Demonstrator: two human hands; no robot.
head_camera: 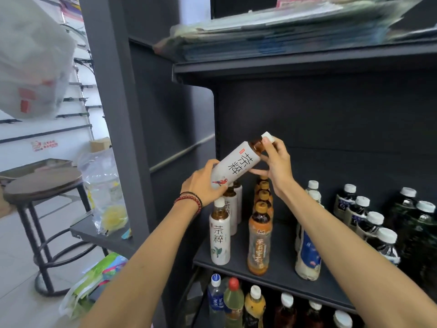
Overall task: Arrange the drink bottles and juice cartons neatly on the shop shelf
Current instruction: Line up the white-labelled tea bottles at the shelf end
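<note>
1. Far left, well away from the action, sit a round stool (43, 183) and a clear plastic bag (104, 185) on a low ledge. Neither is in play.
2. Moving in, the left hand (203, 183), beaded bracelets (191, 200) at the wrist, has its fingers wrapped round the base of the white tea bottle (238, 164). The bottle is in the air, tilted with its cap up and to the right, above the far end of the white-label row (220, 235) on the shelf (279, 268).
3. The right hand (276, 162) is closed on the neck end, fingertips pinching at the white cap. That makes it a two-handed hold.
4. Trouble, as I read it: the base hangs just above the caps of the standing white bottles. Brought down tilted, it clips one, and a single file that tight could topple like dominoes toward the near edge. The orange tea row (259, 235) stands just beside, so a sideways swing of the right wrist catches those caps too.
5. Room: there's plenty of headroom up to the upper shelf (307, 67). The grey side panel (179, 119) hems the white row on the left, and the gap to the orange row is narrow. Whether a free spot waits at the far end is hidden by hand and bottle. Further right there's bare shelf, then blue-and-white bottles (307, 254), then dark white-capped bottles (369, 221). The nearest bottles stand close to the front lip, so there's little margin.
</note>
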